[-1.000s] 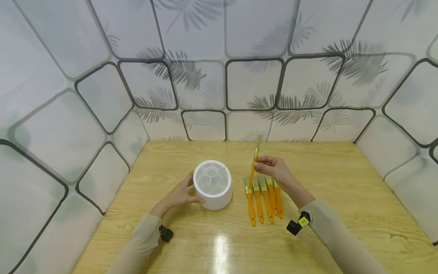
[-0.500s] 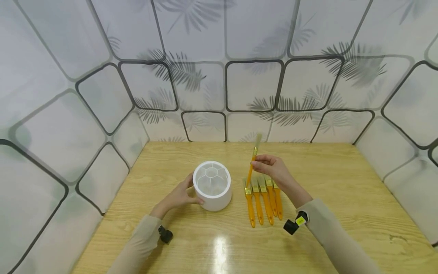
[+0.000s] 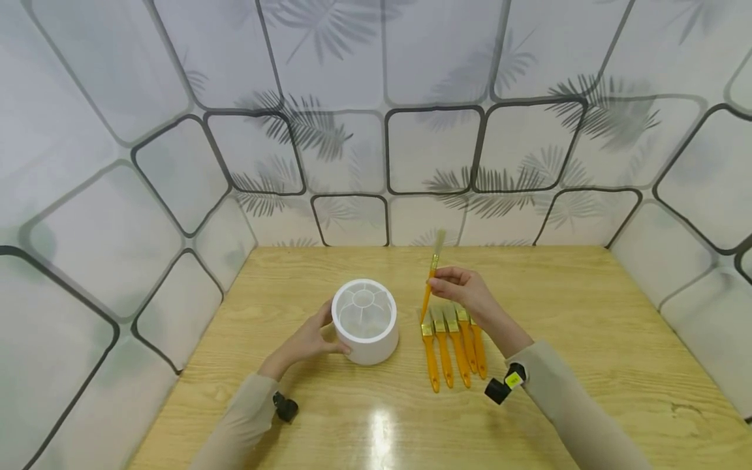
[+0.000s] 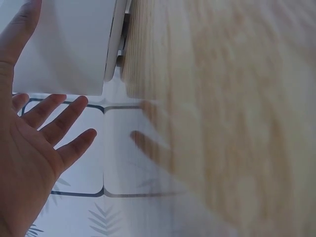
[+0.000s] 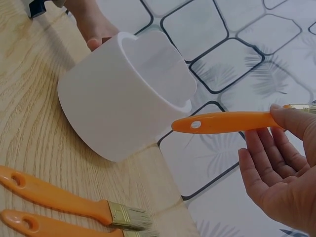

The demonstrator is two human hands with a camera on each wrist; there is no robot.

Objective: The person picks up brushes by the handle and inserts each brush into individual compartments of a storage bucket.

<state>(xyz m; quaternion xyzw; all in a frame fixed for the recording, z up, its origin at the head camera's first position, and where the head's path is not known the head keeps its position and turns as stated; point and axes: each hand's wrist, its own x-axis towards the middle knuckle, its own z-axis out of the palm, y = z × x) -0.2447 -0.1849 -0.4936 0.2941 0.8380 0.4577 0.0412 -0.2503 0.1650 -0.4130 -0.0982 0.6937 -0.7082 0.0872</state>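
Note:
A white round holder (image 3: 371, 352) with thin dividers round a central ring stands upright on the table. My left hand (image 3: 307, 338) holds it from the left, thumb on the near wall and fingers on the far side. In the left wrist view the fingertips of this hand (image 4: 34, 148) meet the holder's wall (image 4: 69, 54). My right hand (image 3: 465, 292) pinches an orange-handled paintbrush (image 3: 427, 297), bristles up and handle end down. The right wrist view shows this brush's handle (image 5: 227, 122) pointing toward the holder's rim, apart from it.
Several more orange paintbrushes (image 3: 459, 356) lie side by side right of the holder, bristles away from me. Patterned white walls (image 3: 435, 150) enclose the wooden table (image 3: 564, 307) at the back and sides. Each sleeve carries a small black camera (image 3: 285, 408).
My right hand has moved slightly left with the paintbrush, toward the holder. The left hand and the holder stay in place; the head view has shifted a little.

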